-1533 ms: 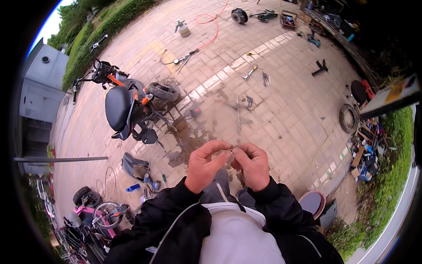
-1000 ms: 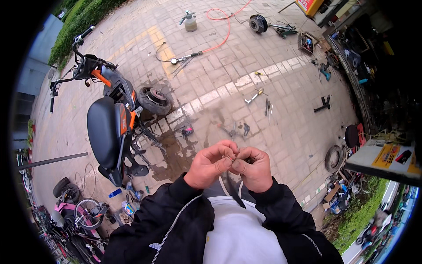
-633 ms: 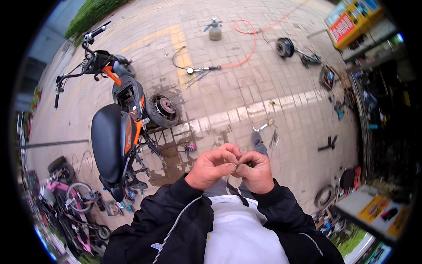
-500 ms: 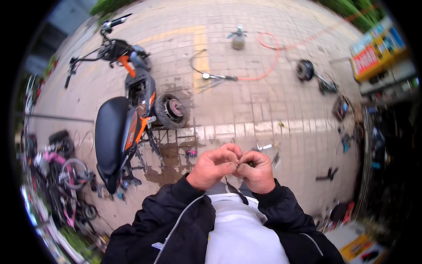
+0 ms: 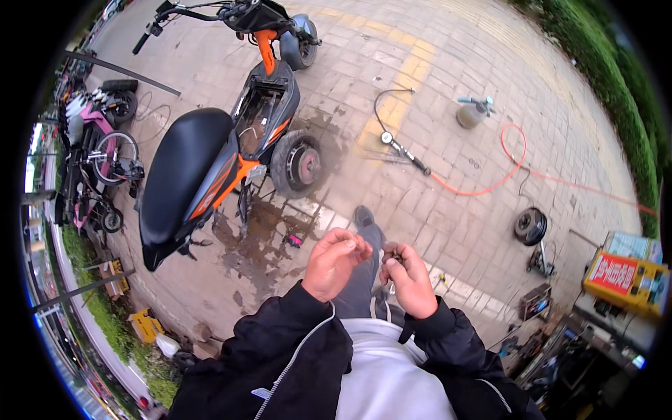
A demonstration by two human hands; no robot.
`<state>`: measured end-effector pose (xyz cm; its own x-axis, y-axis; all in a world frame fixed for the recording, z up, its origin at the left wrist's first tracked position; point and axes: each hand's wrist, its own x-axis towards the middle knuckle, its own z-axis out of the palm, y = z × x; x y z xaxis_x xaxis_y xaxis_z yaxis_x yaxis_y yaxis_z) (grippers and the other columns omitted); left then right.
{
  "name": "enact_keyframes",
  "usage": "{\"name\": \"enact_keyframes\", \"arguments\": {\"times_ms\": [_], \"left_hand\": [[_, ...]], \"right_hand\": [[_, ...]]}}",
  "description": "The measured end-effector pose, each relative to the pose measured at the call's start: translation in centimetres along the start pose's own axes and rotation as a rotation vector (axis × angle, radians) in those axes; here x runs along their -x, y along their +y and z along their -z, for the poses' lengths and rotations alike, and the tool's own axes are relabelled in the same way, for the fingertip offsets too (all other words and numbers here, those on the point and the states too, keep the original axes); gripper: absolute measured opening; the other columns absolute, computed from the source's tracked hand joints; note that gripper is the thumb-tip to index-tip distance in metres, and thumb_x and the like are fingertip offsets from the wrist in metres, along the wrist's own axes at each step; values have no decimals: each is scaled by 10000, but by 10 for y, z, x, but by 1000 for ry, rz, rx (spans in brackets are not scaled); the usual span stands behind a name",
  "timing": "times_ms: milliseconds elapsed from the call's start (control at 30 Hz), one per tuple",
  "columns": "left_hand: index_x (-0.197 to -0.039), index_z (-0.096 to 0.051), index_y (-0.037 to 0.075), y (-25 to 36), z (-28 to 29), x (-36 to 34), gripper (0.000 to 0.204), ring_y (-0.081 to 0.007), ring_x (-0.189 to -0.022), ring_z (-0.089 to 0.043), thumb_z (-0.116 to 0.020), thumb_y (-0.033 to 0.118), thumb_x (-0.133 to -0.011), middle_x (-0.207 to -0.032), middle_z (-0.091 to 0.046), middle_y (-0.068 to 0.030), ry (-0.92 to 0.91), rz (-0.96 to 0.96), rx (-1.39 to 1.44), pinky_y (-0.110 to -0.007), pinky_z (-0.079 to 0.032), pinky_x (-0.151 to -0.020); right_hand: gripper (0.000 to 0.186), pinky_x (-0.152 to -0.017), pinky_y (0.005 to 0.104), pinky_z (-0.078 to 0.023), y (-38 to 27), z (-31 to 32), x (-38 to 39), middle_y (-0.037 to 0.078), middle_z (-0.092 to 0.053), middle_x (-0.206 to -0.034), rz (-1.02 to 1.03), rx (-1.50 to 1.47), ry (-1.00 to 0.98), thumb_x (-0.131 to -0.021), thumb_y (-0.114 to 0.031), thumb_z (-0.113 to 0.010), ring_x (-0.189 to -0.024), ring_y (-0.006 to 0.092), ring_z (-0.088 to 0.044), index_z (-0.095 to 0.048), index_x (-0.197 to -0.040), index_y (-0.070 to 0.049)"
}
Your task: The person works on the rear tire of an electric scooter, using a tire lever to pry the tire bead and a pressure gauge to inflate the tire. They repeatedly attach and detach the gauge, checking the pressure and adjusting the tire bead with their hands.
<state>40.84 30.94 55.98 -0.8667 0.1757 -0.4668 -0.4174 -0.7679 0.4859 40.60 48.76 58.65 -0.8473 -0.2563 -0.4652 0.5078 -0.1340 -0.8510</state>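
Observation:
My left hand [image 5: 332, 263] is raised in front of my body, its fingers curled in toward the thumb. Whatever lies between those fingertips, if anything, is too small to make out. Just to its right, with a narrow gap between them, my right hand [image 5: 411, 280] pinches a small dark part [image 5: 397, 259] between thumb and bent fingers. Ahead and to the left stands a scooter with a black seat [image 5: 185, 175] and orange frame pieces. A wheel with a dirty hub [image 5: 299, 165] is at its right side; whether it is attached, I cannot tell.
A tyre gauge [image 5: 387, 138] on a red air hose [image 5: 476, 193] lies on the paving, near a spray bottle [image 5: 474, 112]. Right of it lies a small wheel [image 5: 530, 225]. A yellow and red box [image 5: 623, 274] stands far right. A small pink object [image 5: 294, 241] lies on wet paving.
My hands have moved apart; before, their fingertips met. The view has turned, so the scooter stands closer, and my leg and shoe now show below the hands.

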Motion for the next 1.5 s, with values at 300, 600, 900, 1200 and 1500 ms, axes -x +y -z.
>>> {"name": "enact_keyframes", "arguments": {"times_ms": [300,600,900,1200,1500], "left_hand": [[-1081,-604,23,69,5,-132,151,-236,-1024,-630,-541,106,-972,-1077,-650,-127,182,-104,146,-404,-497,-926],[-1056,-597,8,120,7,-155,170,-196,-963,-621,-554,160,-993,-1047,-643,-109,314,-297,315,-355,-499,-882],[-1029,-602,2,129,20,-189,138,-181,-909,-624,-568,128,-982,-1000,-655,-103,561,-538,447,-324,-499,-843],[-1010,-607,0,80,96,-263,126,-174,-857,-627,-590,116,-966,-966,-655,-93,631,-464,466,-318,-506,-788],[-1016,-611,-3,18,226,-366,187,-156,-866,-605,-581,176,-973,-945,-620,-65,569,-442,567,-323,-494,-786]], "right_hand": [[224,-642,271,-518,-72,-20,-183,136,-692,-883,108,520,-127,-909,-32,-627,-721,153,-665,-618,-1129,13],[214,-576,295,-506,-108,-74,-263,123,-634,-776,402,793,-332,-806,-6,-720,-632,205,-634,-647,-1007,-11],[210,-562,327,-507,-106,-102,-345,121,-607,-792,513,849,-667,-770,14,-723,-620,263,-622,-639,-958,-30],[165,-559,369,-503,-35,-72,-423,126,-613,-772,420,958,-742,-767,-1,-730,-646,315,-627,-632,-895,-37],[120,-597,363,-511,100,-45,-519,174,-652,-745,324,1055,-613,-809,-81,-723,-646,305,-651,-682,-873,12]]}}
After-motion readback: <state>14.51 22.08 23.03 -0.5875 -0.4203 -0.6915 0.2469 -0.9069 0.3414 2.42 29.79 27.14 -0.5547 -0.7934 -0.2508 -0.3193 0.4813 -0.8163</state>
